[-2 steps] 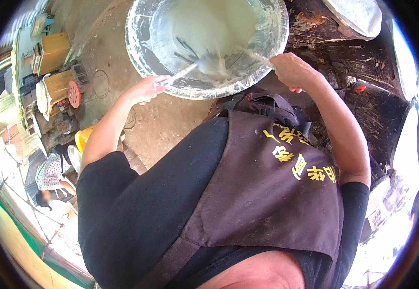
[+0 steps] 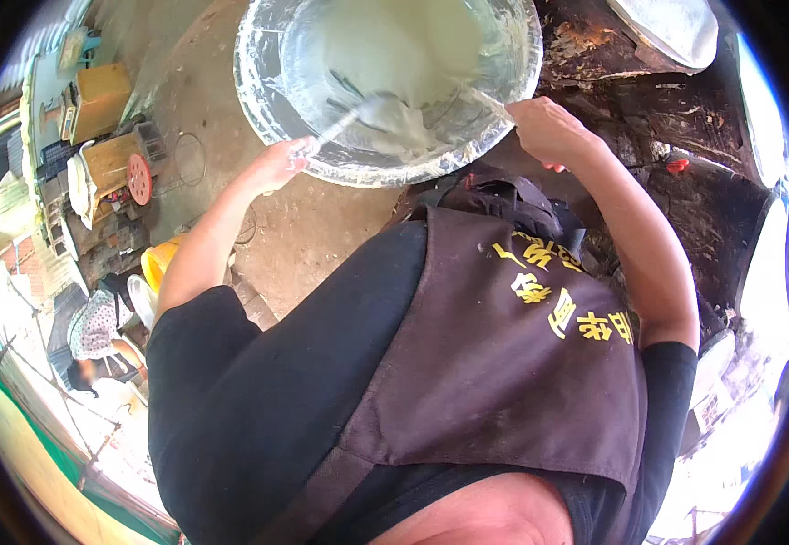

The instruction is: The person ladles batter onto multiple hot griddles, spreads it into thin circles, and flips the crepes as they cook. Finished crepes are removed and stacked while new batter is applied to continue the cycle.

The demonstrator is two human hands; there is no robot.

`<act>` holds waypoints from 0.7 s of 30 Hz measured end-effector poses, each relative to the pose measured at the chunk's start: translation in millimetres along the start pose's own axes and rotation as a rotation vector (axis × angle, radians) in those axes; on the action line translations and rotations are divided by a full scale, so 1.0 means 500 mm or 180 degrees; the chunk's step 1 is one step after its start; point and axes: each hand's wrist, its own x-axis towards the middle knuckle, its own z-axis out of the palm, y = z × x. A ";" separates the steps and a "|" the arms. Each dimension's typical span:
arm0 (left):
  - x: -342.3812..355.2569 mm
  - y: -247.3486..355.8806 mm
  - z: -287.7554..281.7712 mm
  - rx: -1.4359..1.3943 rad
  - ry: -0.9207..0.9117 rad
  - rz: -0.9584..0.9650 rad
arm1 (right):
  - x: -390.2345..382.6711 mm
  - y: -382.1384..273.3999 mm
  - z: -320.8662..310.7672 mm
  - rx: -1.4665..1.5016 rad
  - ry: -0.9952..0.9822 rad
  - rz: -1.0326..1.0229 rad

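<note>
L hand (image 2: 281, 163) is closed on the handle of a metal ladle (image 2: 372, 113), fingers wrapped at the handle's outer end, just outside the near rim of the basin. Ladle shaft runs up and to the right from the fist, over the rim; its bowl sits inside the basin, coated w/ white batter (image 2: 394, 41). R hand (image 2: 544, 127) is clenched at the basin's right-hand rim, gripping a thin stick-like tool (image 2: 485, 100) that angles up-left into the basin; tool type cannot be told, tip is lost in the batter. Both hands are well apart, one on each side of the basin. Large metal basin (image 2: 258, 100) occupies top centre of view, round, shiny, inner wall smeared w/ batter, pale batter pooled toward its far side. Basin stands on a bare dirt floor (image 2: 322, 227). Person wears a black long-sleeved top under a brown apron (image 2: 503, 363) w/ yellow print on the chest. Right of the basin: dark charred surface (image 2: 649, 127) w/ a small red object (image 2: 678, 165) on it. Left side: yellow bucket (image 2: 163, 259), wooden crates (image 2: 104, 100), and a second person (image 2: 95, 336) crouched low near the left edge.
</note>
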 end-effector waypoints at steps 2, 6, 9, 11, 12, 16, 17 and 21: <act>0.028 -0.027 0.050 0.0217 0.0454 -0.0181 | 0.009 0.003 0.026 -0.0106 -0.0127 -0.0006; -0.048 0.081 0.006 -0.1094 -0.0869 -0.0906 | -0.030 -0.011 0.001 -0.0035 -0.0667 -0.0103; -0.044 0.120 -0.056 -0.0118 -0.0898 -0.0139 | -0.031 -0.003 -0.022 -0.0030 -0.0615 -0.0003; 0.080 0.040 0.013 0.0699 0.0215 0.1516 | -0.016 -0.018 0.005 -0.0009 -0.0204 0.0045; 0.079 0.076 0.018 0.1202 0.0293 0.1273 | -0.002 -0.025 0.020 -0.0001 -0.0285 0.0041; 0.072 0.126 0.053 0.2333 0.0358 0.0796 | -0.025 -0.060 0.034 -0.0266 -0.0697 -0.0026; 0.071 0.113 0.050 0.2429 0.0340 0.0817 | -0.030 -0.061 0.022 -0.0224 -0.0806 -0.0030; 0.040 0.167 -0.029 0.0836 -0.1235 -0.0441 | -0.004 -0.029 0.017 0.0431 -0.1235 -0.0143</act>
